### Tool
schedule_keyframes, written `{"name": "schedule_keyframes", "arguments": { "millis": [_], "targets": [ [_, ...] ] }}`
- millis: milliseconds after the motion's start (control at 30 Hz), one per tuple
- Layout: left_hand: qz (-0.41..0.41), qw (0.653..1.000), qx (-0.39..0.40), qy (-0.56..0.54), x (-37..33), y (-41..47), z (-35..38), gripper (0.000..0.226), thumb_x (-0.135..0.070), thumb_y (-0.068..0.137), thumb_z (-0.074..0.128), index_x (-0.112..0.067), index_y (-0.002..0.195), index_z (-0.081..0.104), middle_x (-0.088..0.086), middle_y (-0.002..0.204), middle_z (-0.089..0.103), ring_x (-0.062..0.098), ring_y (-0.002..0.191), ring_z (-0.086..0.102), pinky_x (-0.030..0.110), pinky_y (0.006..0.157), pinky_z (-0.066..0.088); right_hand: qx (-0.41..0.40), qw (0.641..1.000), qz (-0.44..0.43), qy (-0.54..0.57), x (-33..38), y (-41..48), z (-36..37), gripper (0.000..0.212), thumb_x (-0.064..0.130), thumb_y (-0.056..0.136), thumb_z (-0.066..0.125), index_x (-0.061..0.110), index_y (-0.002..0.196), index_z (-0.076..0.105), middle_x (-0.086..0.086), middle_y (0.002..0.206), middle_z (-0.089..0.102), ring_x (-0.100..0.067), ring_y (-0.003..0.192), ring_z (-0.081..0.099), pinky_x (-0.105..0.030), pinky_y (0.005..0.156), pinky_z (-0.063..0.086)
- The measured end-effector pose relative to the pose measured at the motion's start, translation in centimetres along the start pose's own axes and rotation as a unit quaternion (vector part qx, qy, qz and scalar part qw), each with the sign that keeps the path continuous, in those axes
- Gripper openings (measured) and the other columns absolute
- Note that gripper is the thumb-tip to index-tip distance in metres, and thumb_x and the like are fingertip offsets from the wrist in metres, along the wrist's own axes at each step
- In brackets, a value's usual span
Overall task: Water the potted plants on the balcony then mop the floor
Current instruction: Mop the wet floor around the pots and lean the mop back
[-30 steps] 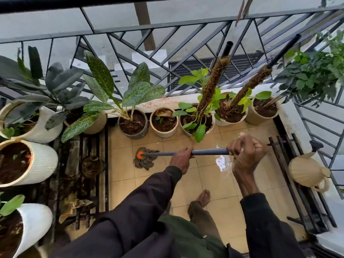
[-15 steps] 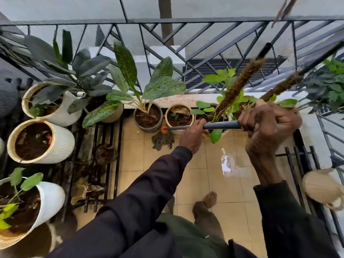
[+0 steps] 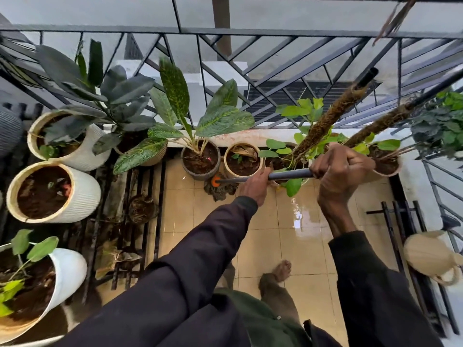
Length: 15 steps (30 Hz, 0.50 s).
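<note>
Head cam, looking down at the balcony: both hands are wrapped around the grey mop handle [image 3: 288,174]. The left hand [image 3: 255,186] is curled around it lower down, and the right hand [image 3: 338,171] is fisted tight on it higher up. The mop head [image 3: 220,189] sits on the tiled floor [image 3: 263,241], right up against the dark pot [image 3: 200,159] and the small tan pot [image 3: 242,159] by the railing [image 3: 225,36]. There's a wet shiny patch on the tiles under the right hand. A cream watering can [image 3: 431,256] is off at the right edge.
</note>
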<state>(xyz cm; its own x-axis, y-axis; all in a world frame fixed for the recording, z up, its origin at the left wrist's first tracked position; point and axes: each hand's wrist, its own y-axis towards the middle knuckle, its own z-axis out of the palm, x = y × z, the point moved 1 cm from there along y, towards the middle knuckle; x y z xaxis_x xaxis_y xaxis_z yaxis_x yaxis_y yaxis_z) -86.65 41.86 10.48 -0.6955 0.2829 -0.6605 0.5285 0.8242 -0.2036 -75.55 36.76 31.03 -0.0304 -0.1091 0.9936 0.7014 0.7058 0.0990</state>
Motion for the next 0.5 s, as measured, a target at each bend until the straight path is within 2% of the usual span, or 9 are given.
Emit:
{"name": "schedule_keyframes", "arguments": {
  "millis": [100,200,300,400,500],
  "targets": [
    [-0.02,1.0,-0.011,0.002,0.9,-1.8,-0.3,0.021,-0.011,0.103,0.054,-0.017,0.122,0.052,0.011,0.111,0.064,0.032,0.097,0.065,0.048,0.081,0.056,0.012,1.0,0.007,0.011,-0.2,-0.7,0.6,0.051,0.008,0.094,0.054,0.027,0.047,0.049,0.01,0.042,0.039,-0.016,0.035,0.033,-0.031,0.044,0.031],
    [-0.041,0.999,-0.007,0.0,2.2,-3.8,-0.3,0.027,-0.015,0.104,0.054,-0.016,0.131,0.052,0.013,0.115,0.064,0.031,0.1,0.064,0.048,0.085,0.055,0.031,0.999,0.03,0.029,-0.6,-1.6,0.9,0.047,0.01,0.093,0.055,0.027,0.049,0.047,0.008,0.042,0.036,-0.015,0.036,0.03,-0.028,0.044,0.03],
    [-0.068,0.997,0.016,0.022,3.9,-6.4,-0.1,0.027,-0.016,0.105,0.051,-0.016,0.132,0.051,0.013,0.116,0.064,0.03,0.104,0.064,0.048,0.092,0.054,0.048,0.998,0.045,0.018,-1.9,-3.0,0.6,0.042,0.01,0.095,0.054,0.017,0.054,0.045,0.008,0.043,0.036,-0.014,0.036,0.032,-0.027,0.045,0.033],
    [-0.104,0.994,0.026,0.028,5.8,-9.8,0.6,0.034,-0.012,0.106,0.046,-0.014,0.14,0.049,0.012,0.125,0.062,0.029,0.111,0.062,0.047,0.1,0.052,0.085,0.994,0.068,0.018,-3.4,-5.3,0.4,0.045,0.014,0.096,0.055,0.026,0.053,0.051,0.009,0.045,0.039,-0.016,0.037,0.035,-0.028,0.047,0.037],
    [-0.12,0.992,0.016,0.021,6.1,-12.2,-0.2,0.038,-0.01,0.106,0.043,-0.013,0.144,0.047,0.014,0.128,0.059,0.031,0.113,0.063,0.048,0.099,0.053,0.102,0.992,0.062,0.047,-3.5,-7.0,0.8,0.046,0.003,0.096,0.052,0.018,0.053,0.048,0.007,0.045,0.038,-0.016,0.038,0.033,-0.029,0.051,0.037]
  ]
}}
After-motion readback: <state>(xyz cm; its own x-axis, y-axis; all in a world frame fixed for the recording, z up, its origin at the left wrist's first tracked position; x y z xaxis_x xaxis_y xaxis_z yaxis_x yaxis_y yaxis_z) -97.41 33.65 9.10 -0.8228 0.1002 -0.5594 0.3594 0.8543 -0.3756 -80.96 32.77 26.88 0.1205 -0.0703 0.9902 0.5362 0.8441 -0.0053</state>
